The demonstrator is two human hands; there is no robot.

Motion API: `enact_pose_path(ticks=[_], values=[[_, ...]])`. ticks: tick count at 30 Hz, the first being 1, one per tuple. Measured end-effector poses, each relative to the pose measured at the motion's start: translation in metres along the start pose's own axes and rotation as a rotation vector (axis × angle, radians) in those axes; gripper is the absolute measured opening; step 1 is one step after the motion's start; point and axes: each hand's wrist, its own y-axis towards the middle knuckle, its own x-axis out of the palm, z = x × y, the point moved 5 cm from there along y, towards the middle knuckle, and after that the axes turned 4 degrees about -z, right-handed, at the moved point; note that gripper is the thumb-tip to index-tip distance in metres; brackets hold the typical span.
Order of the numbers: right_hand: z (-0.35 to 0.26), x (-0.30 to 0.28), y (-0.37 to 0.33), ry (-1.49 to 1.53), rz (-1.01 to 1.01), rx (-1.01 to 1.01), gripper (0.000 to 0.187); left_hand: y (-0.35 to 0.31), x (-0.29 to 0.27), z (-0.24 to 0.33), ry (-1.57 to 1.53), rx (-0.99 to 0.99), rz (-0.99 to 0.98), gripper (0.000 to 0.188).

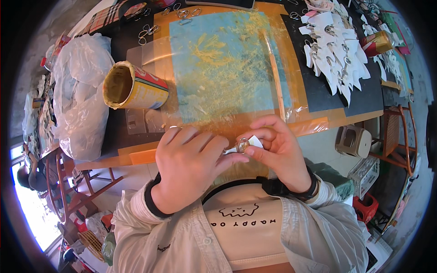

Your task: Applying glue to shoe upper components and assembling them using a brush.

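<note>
Just past the table's near edge, my right hand [283,152] is closed, pinching a metal ring [243,145] between thumb and fingers. A small white strip [256,142] shows beside the ring, under the fingertips. My left hand [189,157] is closed to the left of it, fingers curled, its thumb stretched toward the ring. A thin pale piece reaches from the left fingertips to the ring; its kind and the rest of it are hidden. Over the tabletop lies a blue sheet [191,86], smeared with dried yellow paste.
A paste-crusted tin [150,91] lies tilted left of the sheet, beside a clear plastic bag [84,95]. Loose metal rings [148,31] lie at the far left. Many white strips with rings [334,50] cover a black board at right. A wooden stick [274,75] rests on the sheet.
</note>
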Motion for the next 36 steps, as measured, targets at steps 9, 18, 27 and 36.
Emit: enact_pose_path(ticks=[9,18,27,36], values=[[-0.009,0.007,0.001,-0.126,0.147,-0.310,0.044,0.006,0.014,-0.014,-0.459,-0.104,-0.146,0.024],[-0.038,0.019,-0.006,-1.348,0.146,-0.751,0.030,0.002,0.029,-0.023,-0.713,-0.333,-0.254,0.017],[-0.042,0.015,-0.010,-1.479,0.068,-0.939,0.028,0.001,0.035,-0.025,-1.287,-0.517,-0.397,0.025],[-0.043,0.018,0.001,-1.516,0.078,-0.836,0.017,0.006,0.037,-0.022,-0.980,-0.379,-0.435,0.020]])
